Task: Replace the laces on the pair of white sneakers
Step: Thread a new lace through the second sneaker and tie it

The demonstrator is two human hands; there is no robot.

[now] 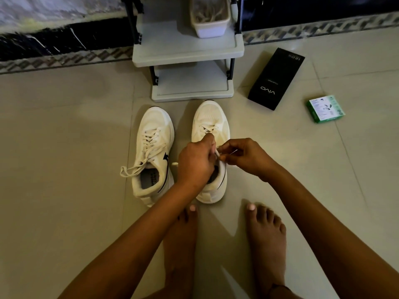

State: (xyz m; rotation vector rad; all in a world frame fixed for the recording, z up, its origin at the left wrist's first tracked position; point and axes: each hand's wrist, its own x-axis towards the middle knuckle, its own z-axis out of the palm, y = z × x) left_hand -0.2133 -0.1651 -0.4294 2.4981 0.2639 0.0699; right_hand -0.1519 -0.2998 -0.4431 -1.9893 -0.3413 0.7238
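Fingers [224, 156] of both hands pinching soft, limp lace [218, 152] at upper eyelets of right sneaker [210, 126] on floor beside left sneaker [151, 147], 2 together; best held near stiff tip, likely.

I see both hands over the right sneaker [210, 124]: my left hand [195, 162] grips its lace [217, 152], my right hand [244, 155] pinches it. The left sneaker [152, 156] stands just beside, laces loose.
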